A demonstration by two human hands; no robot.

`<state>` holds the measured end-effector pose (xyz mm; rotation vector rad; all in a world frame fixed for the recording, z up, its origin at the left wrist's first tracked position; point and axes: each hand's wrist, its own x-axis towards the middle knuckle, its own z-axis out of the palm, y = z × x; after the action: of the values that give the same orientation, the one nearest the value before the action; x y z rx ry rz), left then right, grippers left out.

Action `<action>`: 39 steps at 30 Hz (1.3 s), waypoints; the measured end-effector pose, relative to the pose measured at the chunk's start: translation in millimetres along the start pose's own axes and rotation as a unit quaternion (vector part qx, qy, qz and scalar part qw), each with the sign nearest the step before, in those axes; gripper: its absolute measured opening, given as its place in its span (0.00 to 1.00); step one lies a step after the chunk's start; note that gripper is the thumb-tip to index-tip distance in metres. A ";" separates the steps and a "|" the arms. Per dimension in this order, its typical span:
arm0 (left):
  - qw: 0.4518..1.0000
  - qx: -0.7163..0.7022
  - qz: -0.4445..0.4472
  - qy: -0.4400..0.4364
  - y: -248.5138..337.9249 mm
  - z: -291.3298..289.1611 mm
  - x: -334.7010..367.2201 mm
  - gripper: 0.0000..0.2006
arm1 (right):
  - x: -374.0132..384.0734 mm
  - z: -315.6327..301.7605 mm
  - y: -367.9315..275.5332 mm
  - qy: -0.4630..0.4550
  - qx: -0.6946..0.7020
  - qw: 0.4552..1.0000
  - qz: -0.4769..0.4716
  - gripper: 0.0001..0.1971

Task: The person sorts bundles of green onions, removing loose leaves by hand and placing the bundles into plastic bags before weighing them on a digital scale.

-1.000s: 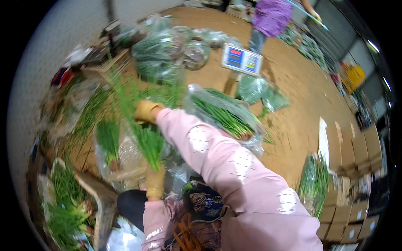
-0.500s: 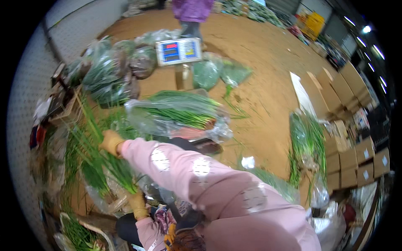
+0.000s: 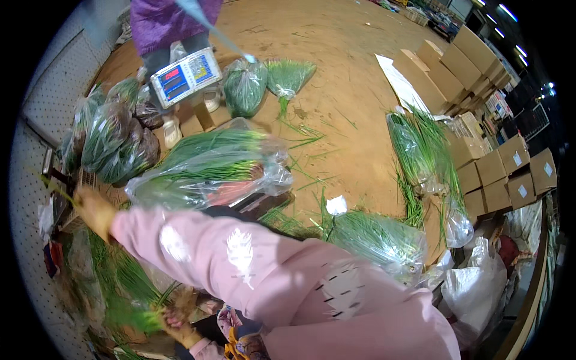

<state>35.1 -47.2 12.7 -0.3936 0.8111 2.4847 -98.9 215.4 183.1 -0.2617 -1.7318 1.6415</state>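
My left hand [image 3: 183, 331], in a tan glove, is closed around the reddish root end of a bunch of green onions [image 3: 141, 318] low on the left; its leaves are blurred by motion. My right arm in a pink sleeve reaches across to the far left. There my right hand [image 3: 96, 211], gloved alike and blurred, is closed with a thin yellowish-green leaf [image 3: 55, 187] sticking out past its fingers. More loose green onions [image 3: 129, 273] lie beneath that arm. Beyond it, a large clear bag of green onions [image 3: 210, 165] lies on the scale, which has a tilted display [image 3: 186, 78].
Filled bags [image 3: 114, 141] crowd the back left beside the white wall [image 3: 36, 120]. A person in purple [image 3: 174, 27] stands behind the display, near a pale-blue rod [image 3: 219, 33]. Bagged green onions [image 3: 378, 240] lie right of my arm; cardboard boxes [image 3: 498, 174] are stacked far right.
My right hand has left the bunch's leaves and swung out to the left. My left hand, still on the bunch, is lower. The view has shifted; the person in purple appears closer.
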 end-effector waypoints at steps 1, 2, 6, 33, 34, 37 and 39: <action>0.991 -0.107 -0.010 -0.079 46.5 -42.3 -2.4 0.08 | -42.3 22.8 3.9 -0.068 0.014 0.995 0.068 0.10; 0.997 0.001 0.078 0.021 32.3 -11.1 6.3 0.08 | -55.0 -7.4 58.4 -0.062 -0.067 0.989 0.115 0.14; 0.961 0.141 0.237 0.032 109.4 -48.7 10.5 0.18 | -172.0 -40.3 115.0 -0.345 -0.200 0.891 0.216 0.19; 0.767 0.577 0.253 -0.125 -58.5 187.9 137.7 0.31 | -77.4 -169.5 11.8 -0.137 0.006 0.990 0.001 0.25; 0.784 0.562 0.221 -0.147 -68.2 200.4 152.5 0.31 | -77.4 -172.7 10.6 -0.157 -0.078 0.984 -0.025 0.26; 0.613 0.665 0.415 -0.099 -68.8 201.5 222.1 0.15 | -78.9 -165.9 24.8 -0.202 -0.219 0.942 -0.156 0.31; 0.752 0.569 0.280 -0.177 -64.6 210.7 240.8 0.09 | -71.5 -179.8 44.7 -0.222 -0.319 0.897 -0.212 0.36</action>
<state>-156.3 214.7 48.3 0.8340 2.2316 1.8430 48.7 321.0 102.4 0.2068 -2.4386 0.8124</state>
